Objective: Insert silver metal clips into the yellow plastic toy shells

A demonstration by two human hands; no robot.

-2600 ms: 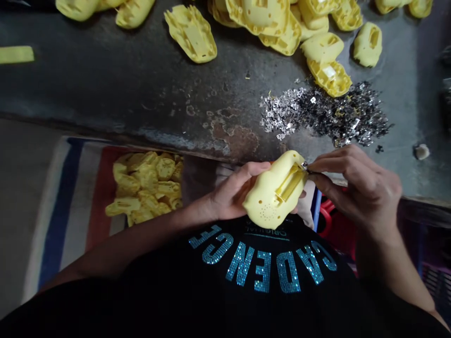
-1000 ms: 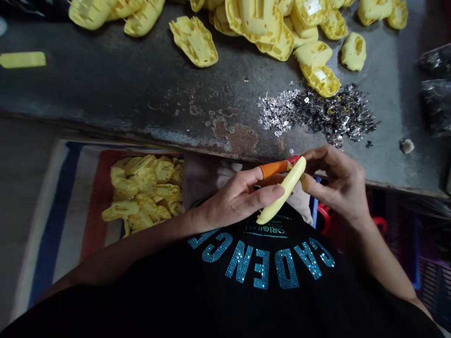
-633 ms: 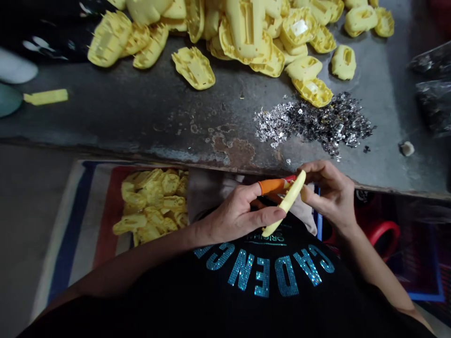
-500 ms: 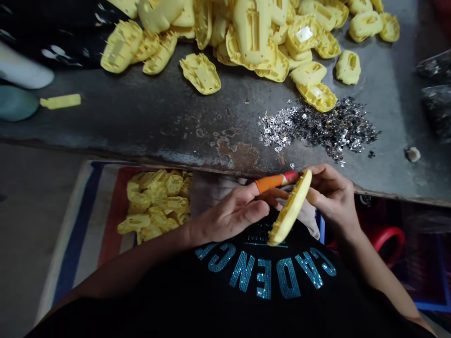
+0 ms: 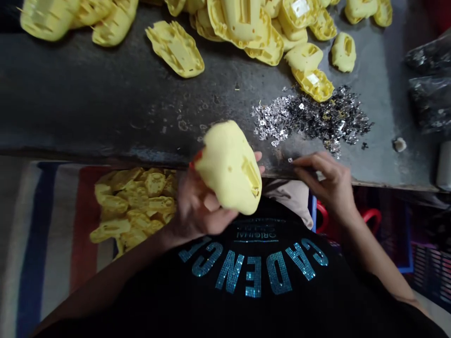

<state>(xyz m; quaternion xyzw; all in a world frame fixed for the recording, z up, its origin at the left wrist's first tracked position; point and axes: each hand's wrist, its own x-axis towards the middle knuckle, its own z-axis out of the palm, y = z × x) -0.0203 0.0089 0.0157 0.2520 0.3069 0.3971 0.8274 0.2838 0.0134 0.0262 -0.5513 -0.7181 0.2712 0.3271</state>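
Observation:
My left hand (image 5: 197, 206) grips a yellow plastic shell (image 5: 230, 166), blurred by motion, held over the table's front edge with its rounded outer face towards me. An orange finger cot shows behind the shell's left side. To the right, my right hand (image 5: 329, 185) has let go of the shell and rests at the table edge. Its fingers are drawn together beside a tiny metal piece (image 5: 290, 160), and I cannot make out whether they hold it. A heap of small metal clips (image 5: 317, 117) lies just beyond that hand.
Many yellow shells (image 5: 253, 23) are piled along the far side of the dark metal table (image 5: 105, 103). A striped sack (image 5: 45, 225) on the floor at the left holds more yellow shells (image 5: 134, 204). Dark plastic bags (image 5: 428, 80) lie at the right. A red object (image 5: 369, 217) sits under the table.
My left hand has swung the shell left and turned its rounded face up. My right hand has released the shell and gone to the table edge by the clips.

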